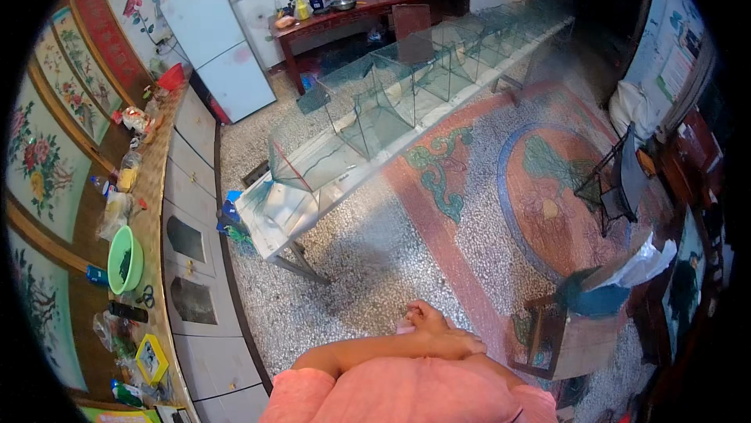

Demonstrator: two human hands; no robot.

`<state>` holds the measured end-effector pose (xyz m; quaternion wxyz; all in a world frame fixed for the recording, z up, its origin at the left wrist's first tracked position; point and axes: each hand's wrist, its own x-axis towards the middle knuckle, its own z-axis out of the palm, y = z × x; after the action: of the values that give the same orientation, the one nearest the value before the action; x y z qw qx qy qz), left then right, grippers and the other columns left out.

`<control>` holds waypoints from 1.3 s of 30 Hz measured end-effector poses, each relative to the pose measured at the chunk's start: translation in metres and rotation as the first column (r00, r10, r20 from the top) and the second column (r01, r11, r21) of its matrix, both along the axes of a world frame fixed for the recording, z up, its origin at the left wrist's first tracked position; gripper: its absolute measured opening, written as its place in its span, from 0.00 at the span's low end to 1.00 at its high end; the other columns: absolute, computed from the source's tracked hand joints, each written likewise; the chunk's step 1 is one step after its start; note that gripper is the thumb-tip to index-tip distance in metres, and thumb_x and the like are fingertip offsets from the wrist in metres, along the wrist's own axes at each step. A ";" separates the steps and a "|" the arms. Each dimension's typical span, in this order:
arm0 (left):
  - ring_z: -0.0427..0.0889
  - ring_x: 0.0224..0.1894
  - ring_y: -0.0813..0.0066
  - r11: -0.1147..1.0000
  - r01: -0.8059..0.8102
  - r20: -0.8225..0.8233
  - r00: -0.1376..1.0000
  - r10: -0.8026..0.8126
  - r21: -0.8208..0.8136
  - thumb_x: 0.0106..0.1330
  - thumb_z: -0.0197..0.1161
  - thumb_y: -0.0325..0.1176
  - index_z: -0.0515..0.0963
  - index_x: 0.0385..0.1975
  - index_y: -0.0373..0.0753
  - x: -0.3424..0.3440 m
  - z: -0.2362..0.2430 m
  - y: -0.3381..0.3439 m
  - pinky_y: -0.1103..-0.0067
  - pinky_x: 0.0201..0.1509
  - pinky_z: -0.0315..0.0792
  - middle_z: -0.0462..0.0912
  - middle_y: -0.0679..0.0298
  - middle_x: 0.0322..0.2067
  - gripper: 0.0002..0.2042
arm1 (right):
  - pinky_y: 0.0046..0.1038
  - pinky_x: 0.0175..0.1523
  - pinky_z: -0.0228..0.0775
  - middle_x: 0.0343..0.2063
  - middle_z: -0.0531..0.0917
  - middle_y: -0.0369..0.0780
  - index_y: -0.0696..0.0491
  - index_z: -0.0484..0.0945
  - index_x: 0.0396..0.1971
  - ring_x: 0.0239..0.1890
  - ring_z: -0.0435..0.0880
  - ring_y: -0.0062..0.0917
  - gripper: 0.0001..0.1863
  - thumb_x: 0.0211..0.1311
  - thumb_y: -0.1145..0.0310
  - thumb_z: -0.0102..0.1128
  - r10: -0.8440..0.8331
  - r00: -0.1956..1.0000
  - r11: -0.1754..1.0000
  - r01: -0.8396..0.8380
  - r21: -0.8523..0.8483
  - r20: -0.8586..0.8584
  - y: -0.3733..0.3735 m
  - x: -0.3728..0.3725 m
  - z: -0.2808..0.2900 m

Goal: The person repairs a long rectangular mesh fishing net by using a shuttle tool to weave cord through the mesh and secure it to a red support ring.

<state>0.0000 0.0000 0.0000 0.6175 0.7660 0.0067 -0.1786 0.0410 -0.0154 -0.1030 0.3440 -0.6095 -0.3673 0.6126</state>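
My two arms are crossed close in front of my pink shirt (pixel 407 396), and the hands overlap. My left hand (pixel 463 342) lies at the end of the left forearm, against the right wrist; its fingers are not clear. My right hand (pixel 429 320) points up and to the left with its fingers curled. Something small and pale pink (pixel 405 328) shows at its fingertips, too little to name. Beyond the hands stands a long, narrow white table (pixel 313 216), with a long green net trap (pixel 375 122) on square wire frames stretched along it.
Left: a long cabinet (pixel 192 267) carries a green basin (pixel 125 259), scissors (pixel 148 295) and a yellow-framed item (pixel 152 359). Right: a wooden chair (pixel 540 337) and a dark folding stool (pixel 622 188). Behind: a white fridge (pixel 219 48) and a dark red table (pixel 344 12).
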 end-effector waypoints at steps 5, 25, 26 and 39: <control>0.73 0.46 0.56 0.898 -0.048 0.324 0.940 -0.108 0.437 0.54 0.53 0.35 0.69 0.43 0.40 0.011 0.053 0.076 0.65 0.49 0.65 0.72 0.55 0.40 0.16 | 0.28 0.38 0.71 0.27 0.81 0.42 0.51 0.72 0.46 0.31 0.79 0.28 0.16 0.57 0.64 0.55 0.004 0.965 0.968 -0.069 0.239 0.261 0.069 0.017 0.006; 0.78 0.40 0.68 0.504 -0.846 0.283 0.533 0.797 0.174 0.63 0.56 0.33 0.73 0.47 0.38 0.095 0.094 0.352 0.75 0.44 0.72 0.76 0.58 0.36 0.14 | 0.17 0.34 0.65 0.26 0.74 0.32 0.57 0.66 0.49 0.28 0.71 0.13 0.16 0.61 0.73 0.51 -0.103 0.994 0.791 0.094 0.604 -0.020 0.442 0.276 0.170; 0.78 0.40 0.67 0.490 -0.855 0.272 0.519 0.810 0.171 0.63 0.56 0.33 0.73 0.47 0.38 0.098 0.095 0.357 0.75 0.44 0.72 0.76 0.58 0.36 0.14 | 0.17 0.34 0.66 0.27 0.74 0.33 0.57 0.67 0.49 0.28 0.71 0.13 0.16 0.61 0.73 0.51 -0.107 0.994 0.750 0.100 0.653 -0.029 0.463 0.275 0.187; 0.77 0.40 0.67 0.285 -0.948 0.244 0.312 0.918 0.140 0.62 0.56 0.30 0.74 0.46 0.36 0.072 0.103 0.394 0.76 0.44 0.71 0.77 0.57 0.36 0.13 | 0.29 0.46 0.68 0.42 0.76 0.38 0.47 0.70 0.50 0.43 0.74 0.32 0.22 0.53 0.73 0.56 -0.096 0.645 0.119 -0.749 0.652 0.758 0.644 0.161 0.256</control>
<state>0.0724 0.3937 0.1026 0.4991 0.6989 0.4399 0.2626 0.2024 0.6288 0.1533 0.3284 -0.3130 -0.8894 0.0564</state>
